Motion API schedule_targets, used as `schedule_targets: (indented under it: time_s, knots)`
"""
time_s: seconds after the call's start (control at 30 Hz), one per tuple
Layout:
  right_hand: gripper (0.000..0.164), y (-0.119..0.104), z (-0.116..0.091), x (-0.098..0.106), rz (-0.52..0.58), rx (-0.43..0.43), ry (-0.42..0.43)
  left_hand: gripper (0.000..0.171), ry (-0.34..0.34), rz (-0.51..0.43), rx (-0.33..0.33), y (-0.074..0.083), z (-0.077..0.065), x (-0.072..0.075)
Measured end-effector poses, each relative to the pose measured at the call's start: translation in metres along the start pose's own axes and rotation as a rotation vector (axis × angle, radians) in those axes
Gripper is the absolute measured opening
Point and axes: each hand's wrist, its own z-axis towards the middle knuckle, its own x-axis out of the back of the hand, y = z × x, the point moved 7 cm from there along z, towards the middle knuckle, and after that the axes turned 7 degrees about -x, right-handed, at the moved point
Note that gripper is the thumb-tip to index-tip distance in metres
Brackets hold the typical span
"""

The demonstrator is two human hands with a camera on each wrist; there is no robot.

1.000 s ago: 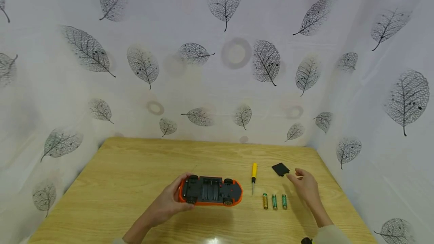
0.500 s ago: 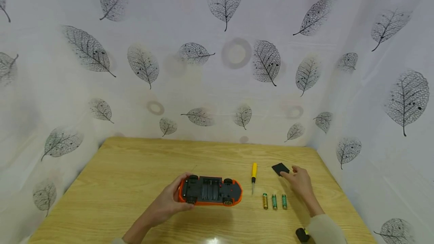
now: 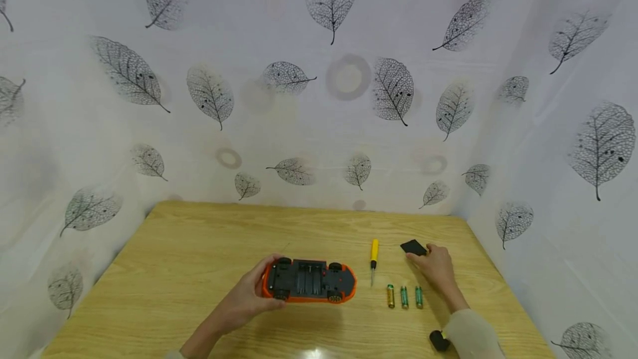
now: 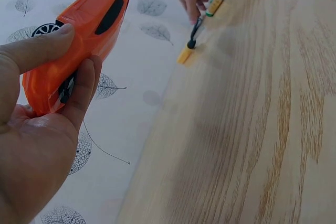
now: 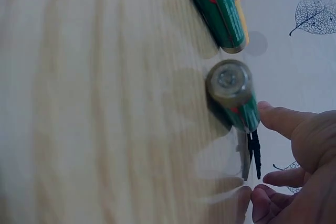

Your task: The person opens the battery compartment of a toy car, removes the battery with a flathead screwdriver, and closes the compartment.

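My left hand [image 3: 247, 296] grips an orange toy car [image 3: 347, 291] by one end, the thumb along one side and the fingers along the other. It is held above the table with its black underside turned toward the head camera, an open battery compartment [image 3: 310, 280] in the middle. In the left wrist view the car's orange body [image 4: 84, 35] shows a dark window and wheels. Over at the right, my right hand [image 3: 438, 268] pinches the near edge of a flat black battery cover [image 3: 412, 246] between thumb and fingers. The right wrist view shows this cover [image 5: 255, 156] edge-on.
A yellow-handled screwdriver [image 3: 374, 254] lies between the car and the cover. In front of the right hand, a gold battery [image 3: 391, 296] and two green batteries [image 3: 405, 297] lie in a row on the wooden table [image 3: 199, 248]. A leaf-patterned curtain [image 3: 299, 126] surrounds the table.
My right hand has moved left to the battery cover, and its fingers have closed on the cover's edge. The left hand and the toy car have stayed in place.
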Motion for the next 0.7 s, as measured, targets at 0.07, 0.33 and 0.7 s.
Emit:
schedule_targets:
  time_s: [0.07, 0.33, 0.7]
  knots:
    - [0.081, 0.0, 0.0012, -0.0009, -0.009, 0.006, 0.007, 0.088, 0.0, -0.001, 0.002, -0.0002, 0.0002, 0.0001]
    - [0.083, -0.0003, 0.0016, -0.0027, -0.019, -0.009, -0.003, 0.088, 0.001, -0.009, 0.011, -0.0009, 0.0002, -0.0001]
    - [0.08, -0.0043, 0.0, -0.0023, -0.05, -0.001, 0.007, 0.089, -0.006, -0.02, 0.01, -0.0006, 0.0004, -0.0007]
